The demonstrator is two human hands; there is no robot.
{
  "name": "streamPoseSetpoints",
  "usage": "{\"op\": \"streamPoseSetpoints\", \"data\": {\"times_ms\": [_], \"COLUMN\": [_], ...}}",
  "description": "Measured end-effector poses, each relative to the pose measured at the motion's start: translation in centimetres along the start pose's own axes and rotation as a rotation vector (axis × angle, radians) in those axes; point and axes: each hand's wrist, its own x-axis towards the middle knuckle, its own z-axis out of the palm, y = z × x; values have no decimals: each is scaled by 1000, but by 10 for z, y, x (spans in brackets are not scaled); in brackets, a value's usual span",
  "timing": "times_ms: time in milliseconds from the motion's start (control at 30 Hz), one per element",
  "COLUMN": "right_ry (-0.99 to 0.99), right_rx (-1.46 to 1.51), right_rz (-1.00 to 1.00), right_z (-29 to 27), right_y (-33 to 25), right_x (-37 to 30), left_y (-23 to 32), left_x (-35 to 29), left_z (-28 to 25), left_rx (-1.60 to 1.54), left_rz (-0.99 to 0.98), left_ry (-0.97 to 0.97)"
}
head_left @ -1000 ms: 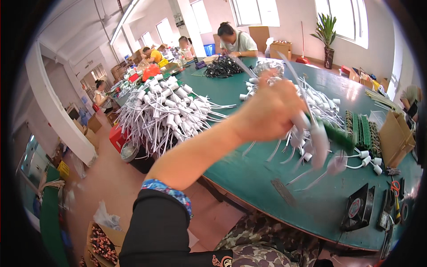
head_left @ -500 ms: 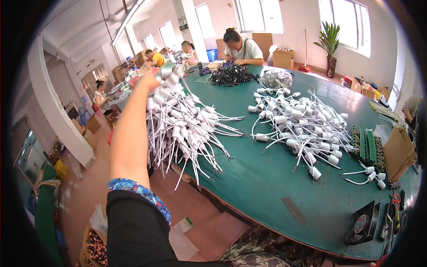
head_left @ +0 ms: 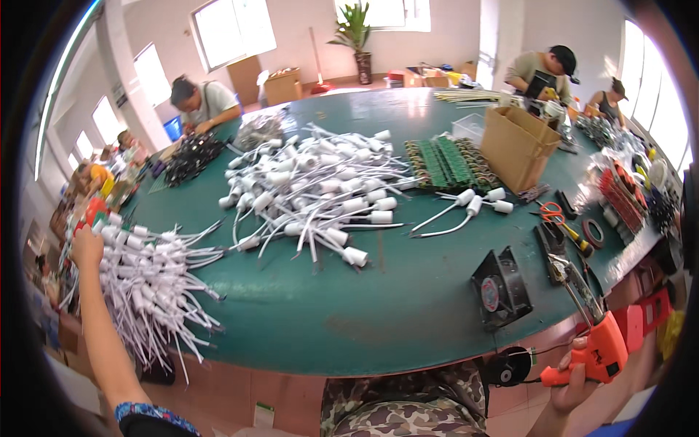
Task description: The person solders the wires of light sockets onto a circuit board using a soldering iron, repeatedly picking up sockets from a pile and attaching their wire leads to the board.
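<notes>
My left hand is at the far-left edge of a heap of white sockets with wires, its fingers curled. What they grip is hidden; a red-orange object shows just beyond them. At the lower right, my right hand is wrapped round the handle of an orange soldering gun. Its metal front end points up and left, over the table's right edge. A second pile of white wired sockets lies across the middle of the green table.
Right of the middle pile are green circuit boards and a cardboard box. A black fan, orange-handled scissors and a tape roll lie near the right edge. Co-workers sit at the far left and far right.
The view has swung to the right. My right hand with the soldering gun has come into sight. My left hand stays by the left heap, where blurred white pieces showed at it before.
</notes>
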Motion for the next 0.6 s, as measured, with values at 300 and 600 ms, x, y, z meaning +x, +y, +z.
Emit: {"op": "streamPoseSetpoints", "data": {"times_ms": [300, 600], "right_ry": [176, 300], "right_rx": [-39, -18], "right_rz": [-24, 128], "right_z": [-39, -55], "right_y": [23, 35], "right_x": [18, 21], "left_y": [444, 716], "left_x": [-155, -293], "left_z": [-168, -191], "left_rx": [-1113, -912], "left_rz": [1052, 1688], "left_ry": [118, 300]}}
